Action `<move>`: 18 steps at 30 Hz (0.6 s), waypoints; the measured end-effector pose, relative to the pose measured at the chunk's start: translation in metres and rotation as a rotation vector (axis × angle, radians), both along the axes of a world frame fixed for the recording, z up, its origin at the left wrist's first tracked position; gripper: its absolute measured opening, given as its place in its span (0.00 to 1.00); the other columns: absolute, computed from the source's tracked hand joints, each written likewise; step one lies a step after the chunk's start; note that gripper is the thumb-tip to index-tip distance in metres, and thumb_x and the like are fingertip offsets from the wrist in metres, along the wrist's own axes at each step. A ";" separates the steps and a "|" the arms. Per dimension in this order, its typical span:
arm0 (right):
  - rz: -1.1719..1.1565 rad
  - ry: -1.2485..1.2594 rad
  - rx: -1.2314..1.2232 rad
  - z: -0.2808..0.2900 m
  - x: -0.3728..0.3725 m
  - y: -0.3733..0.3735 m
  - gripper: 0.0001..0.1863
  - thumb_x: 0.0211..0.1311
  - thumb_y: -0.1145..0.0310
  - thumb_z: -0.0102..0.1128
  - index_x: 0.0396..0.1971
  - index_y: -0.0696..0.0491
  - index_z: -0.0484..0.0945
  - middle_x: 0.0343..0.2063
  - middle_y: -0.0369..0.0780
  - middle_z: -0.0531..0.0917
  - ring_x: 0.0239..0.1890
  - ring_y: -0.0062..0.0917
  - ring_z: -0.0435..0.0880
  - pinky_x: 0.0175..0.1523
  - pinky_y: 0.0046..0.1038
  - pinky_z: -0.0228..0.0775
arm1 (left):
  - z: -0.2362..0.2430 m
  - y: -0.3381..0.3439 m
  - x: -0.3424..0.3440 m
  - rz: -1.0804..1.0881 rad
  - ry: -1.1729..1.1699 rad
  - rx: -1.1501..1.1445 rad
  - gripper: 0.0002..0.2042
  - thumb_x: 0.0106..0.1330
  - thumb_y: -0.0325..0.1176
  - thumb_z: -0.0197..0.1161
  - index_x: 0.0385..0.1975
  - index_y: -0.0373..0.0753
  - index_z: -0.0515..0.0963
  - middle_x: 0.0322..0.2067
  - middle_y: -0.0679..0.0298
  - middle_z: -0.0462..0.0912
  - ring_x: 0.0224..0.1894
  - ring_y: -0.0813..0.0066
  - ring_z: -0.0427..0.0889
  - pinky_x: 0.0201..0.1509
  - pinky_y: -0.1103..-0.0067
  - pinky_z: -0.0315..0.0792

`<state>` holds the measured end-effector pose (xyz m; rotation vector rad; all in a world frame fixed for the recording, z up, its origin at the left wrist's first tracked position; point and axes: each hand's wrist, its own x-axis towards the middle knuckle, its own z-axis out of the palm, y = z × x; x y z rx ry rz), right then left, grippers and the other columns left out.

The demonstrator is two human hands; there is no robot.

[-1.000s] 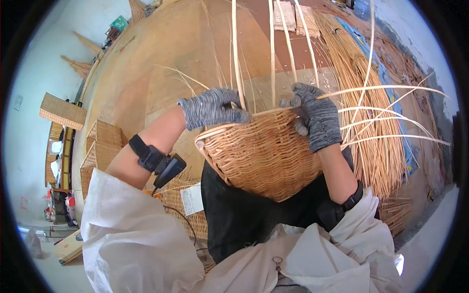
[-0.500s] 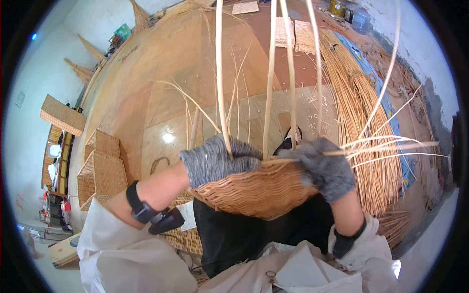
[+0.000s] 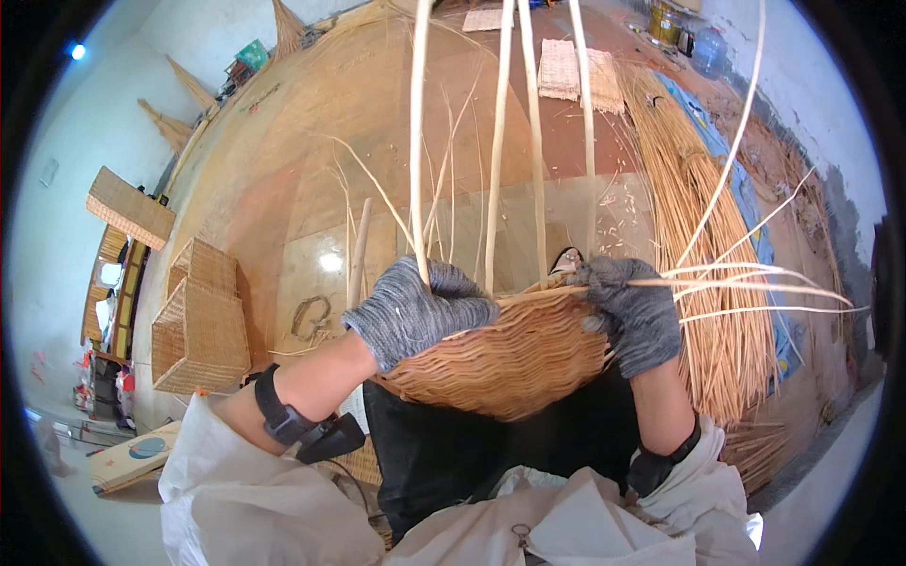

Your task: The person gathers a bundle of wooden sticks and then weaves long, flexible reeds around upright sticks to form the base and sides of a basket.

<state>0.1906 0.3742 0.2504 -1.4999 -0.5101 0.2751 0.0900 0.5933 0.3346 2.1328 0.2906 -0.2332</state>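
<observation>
A half-woven wicker basket (image 3: 510, 363) rests against my black-clad lap, its wavy brown side toward me. Several pale upright stakes (image 3: 498, 160) rise from its rim. My left hand (image 3: 420, 311), in a grey knitted glove, is closed over the rim at the left, thumb pointing inward beside a stake. At the right end of the rim, my gloved right hand (image 3: 632, 316) is closed around a wicker rod (image 3: 717, 283) that sticks out to the right with several thinner ones. The fingertips of both hands are partly hidden behind the basket edge.
A long heap of wicker rods (image 3: 708, 264) lies on a blue sheet at the right. Finished wicker boxes (image 3: 203, 325) stand at the left. Woven panels (image 3: 559, 71) lie on the far floor, near a water jug (image 3: 710, 54). A coil of rod (image 3: 311, 319) sits on the tiles.
My right hand, blurred before, is now steady and gripping at the rim's right end. The upright stakes have shifted slightly left, and the left hand's thumb now shows along the rim.
</observation>
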 end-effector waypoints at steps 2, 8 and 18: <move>-0.021 -0.280 -0.387 0.037 -0.032 -0.008 0.14 0.48 0.74 0.52 0.38 0.48 0.77 0.38 0.37 0.78 0.41 0.28 0.75 0.49 0.26 0.65 | -0.002 0.004 -0.001 0.037 -0.032 -0.031 0.13 0.46 0.37 0.67 0.27 0.34 0.79 0.23 0.58 0.80 0.26 0.75 0.77 0.34 0.80 0.71; 0.213 -0.565 -0.292 0.077 -0.067 -0.004 0.13 0.52 0.74 0.51 0.38 0.58 0.74 0.36 0.46 0.78 0.43 0.31 0.76 0.49 0.28 0.66 | -0.007 0.000 0.002 0.057 0.002 0.037 0.11 0.46 0.36 0.67 0.25 0.34 0.79 0.22 0.58 0.80 0.26 0.74 0.78 0.32 0.79 0.72; 0.800 -0.376 -0.446 0.150 0.025 0.080 0.18 0.48 0.71 0.59 0.42 0.58 0.72 0.35 0.40 0.79 0.36 0.20 0.77 0.42 0.21 0.70 | -0.006 -0.018 -0.024 0.098 -0.154 0.196 0.14 0.45 0.45 0.65 0.21 0.39 0.80 0.20 0.57 0.79 0.26 0.63 0.78 0.36 0.75 0.71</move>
